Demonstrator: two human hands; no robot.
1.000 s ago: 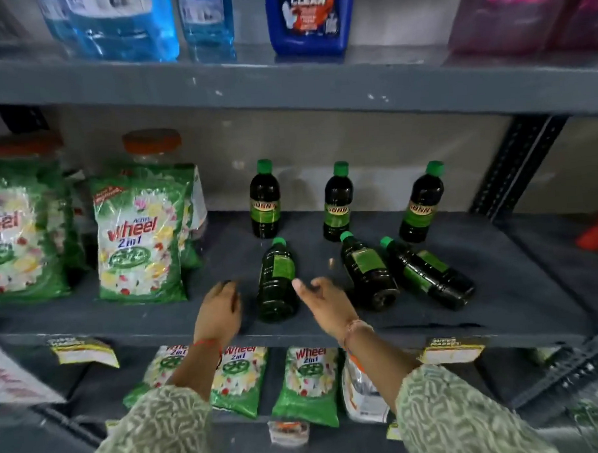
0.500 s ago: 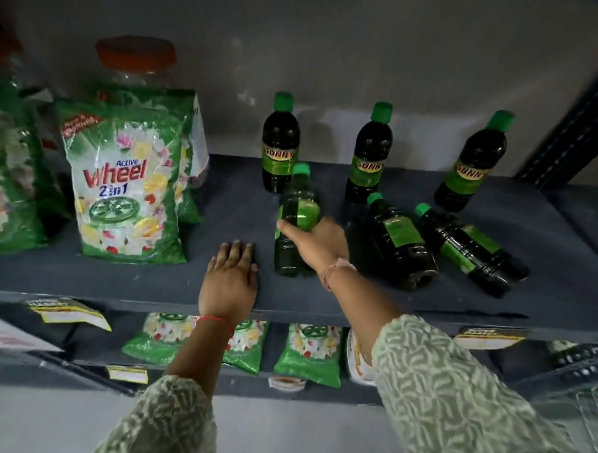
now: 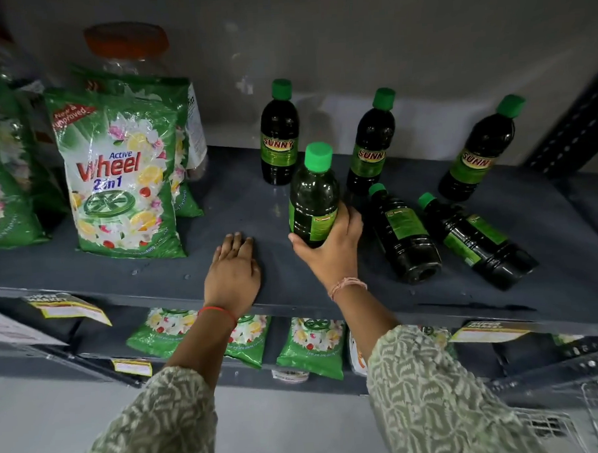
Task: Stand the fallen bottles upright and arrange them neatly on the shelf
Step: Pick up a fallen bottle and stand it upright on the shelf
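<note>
My right hand (image 3: 329,249) grips the lower body of a dark green-capped bottle (image 3: 311,195) and holds it upright, just off the grey shelf (image 3: 242,208). Flat on the shelf to its left rests my left hand (image 3: 233,273), palm down, holding nothing. Two more bottles lie on their sides right of my right hand: one (image 3: 402,235) close by, another (image 3: 476,242) further right, both caps pointing to the back. Three bottles stand upright along the back: left (image 3: 279,134), middle (image 3: 373,144), right (image 3: 479,150).
Green Wheel detergent packs (image 3: 117,172) stand on the left of the shelf, with orange-lidded jars (image 3: 127,45) behind. More packs (image 3: 311,345) and price tags (image 3: 71,306) sit on the lower shelf. A black upright post (image 3: 574,128) bounds the right side.
My right hand closed on the leftmost fallen bottle and tipped it up from lying to upright. My left hand settled flat on the shelf. The camera moved closer and lower.
</note>
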